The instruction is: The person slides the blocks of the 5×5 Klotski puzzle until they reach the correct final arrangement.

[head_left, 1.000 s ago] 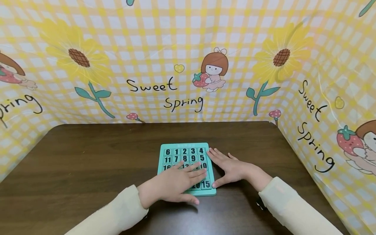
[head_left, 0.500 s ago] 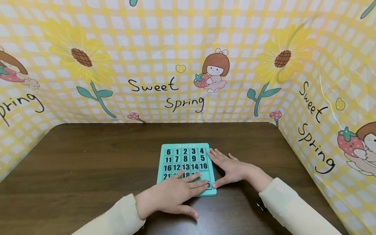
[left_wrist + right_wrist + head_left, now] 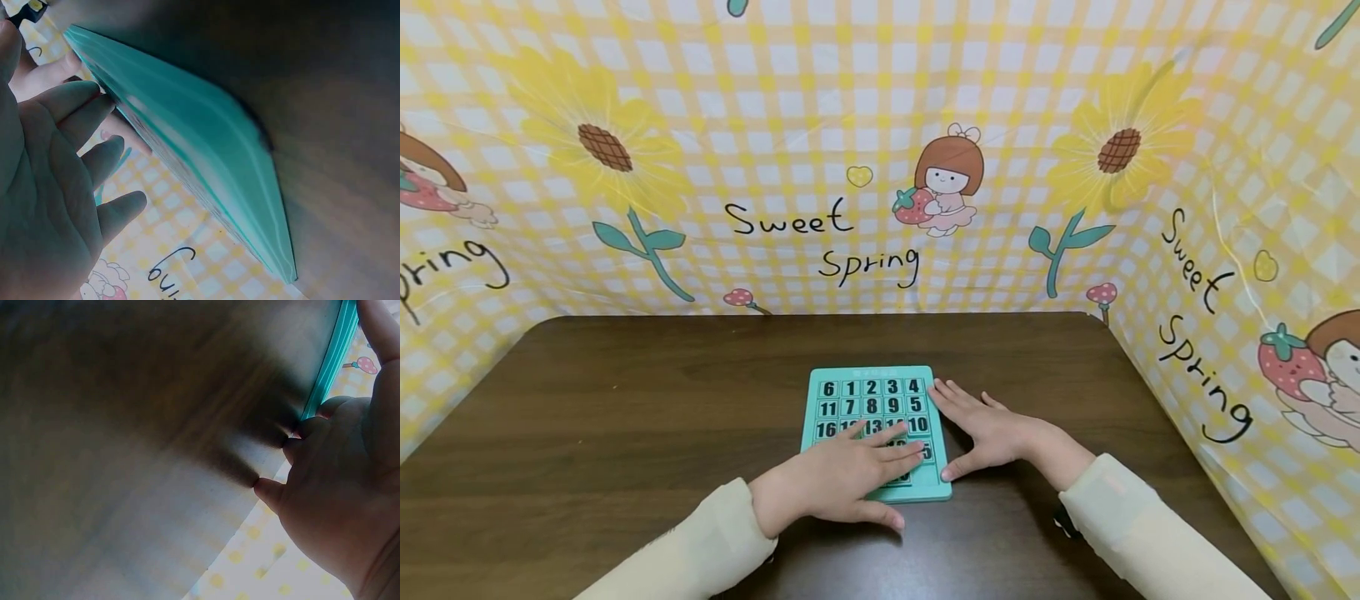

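Observation:
A turquoise number slide puzzle [image 3: 871, 373] with black-numbered tiles lies flat on the table. My left hand [image 3: 835, 479] reaches over its lower half with fingers spread and fairly straight. Near the tip of one finger is a tile ending in 5 [image 3: 927, 452], in the fourth row at the right. Below that tile, the bottom right slot is bare. Several lower left tiles are hidden under the hand. My right hand [image 3: 988, 429] rests along the puzzle's right edge, its fingertips at the upper part and its thumb near the lower corner. The left wrist view shows the left palm [image 3: 50, 181] beside the puzzle's side.
The dark brown wooden table [image 3: 625, 417] extends around the puzzle on all sides. A yellow checked cloth [image 3: 820, 108] printed with sunflowers and lettering hangs at the back and both sides, bounding the table.
My left fingers first slid down toward the bottom right tile, then back up. The 15 tile moved up one row, leaving the corner slot bare. The right hand stayed put.

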Available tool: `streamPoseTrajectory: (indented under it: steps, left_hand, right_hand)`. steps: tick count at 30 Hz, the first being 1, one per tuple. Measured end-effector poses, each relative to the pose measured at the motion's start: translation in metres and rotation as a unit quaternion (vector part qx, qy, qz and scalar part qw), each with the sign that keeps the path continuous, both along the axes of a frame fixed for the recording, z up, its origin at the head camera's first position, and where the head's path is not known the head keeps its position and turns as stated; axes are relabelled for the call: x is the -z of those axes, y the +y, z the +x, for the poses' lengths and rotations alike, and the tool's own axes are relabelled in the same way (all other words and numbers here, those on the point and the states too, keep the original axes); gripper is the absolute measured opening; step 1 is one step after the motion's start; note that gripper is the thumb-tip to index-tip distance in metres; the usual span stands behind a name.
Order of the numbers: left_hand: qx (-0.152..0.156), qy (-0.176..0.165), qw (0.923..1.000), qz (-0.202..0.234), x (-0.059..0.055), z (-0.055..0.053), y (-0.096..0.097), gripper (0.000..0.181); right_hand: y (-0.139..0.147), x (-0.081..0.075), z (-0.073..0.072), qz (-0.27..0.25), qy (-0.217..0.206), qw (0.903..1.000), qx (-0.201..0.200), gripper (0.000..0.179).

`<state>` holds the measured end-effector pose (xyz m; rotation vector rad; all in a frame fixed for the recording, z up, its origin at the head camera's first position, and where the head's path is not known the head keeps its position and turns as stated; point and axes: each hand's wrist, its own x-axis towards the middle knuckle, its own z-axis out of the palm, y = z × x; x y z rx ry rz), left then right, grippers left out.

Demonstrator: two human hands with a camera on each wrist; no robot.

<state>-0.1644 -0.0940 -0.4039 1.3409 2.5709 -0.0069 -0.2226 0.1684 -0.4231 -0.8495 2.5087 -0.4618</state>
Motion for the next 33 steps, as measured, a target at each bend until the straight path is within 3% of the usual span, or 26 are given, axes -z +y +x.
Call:
streamPoseTrajectory:
  steps: [11, 24, 33]
  left_hand:
    - [-0.009, -0.003, 1.0, 0.001, 0.0, -0.005, -0.002, 0.079]
    - [0.014, 0.007, 0.9994, 0.031, -0.006, 0.025, -0.023, 0.082]
    - [0.03, 0.018, 0.9986, 0.038, 0.002, 0.035, -0.023, 0.084]
  right_hand:
    - [-0.001, -0.001, 0.001, -0.003, 0.004, 1.0, -0.002, 0.117]
    - [0.0, -0.002, 0.0, -0.003, 0.011, 0.9999, 0.001, 0.117]
    - [0.0, 0.0, 0.001, -0.006, 0.011, 0.9999, -0.001, 0.117]
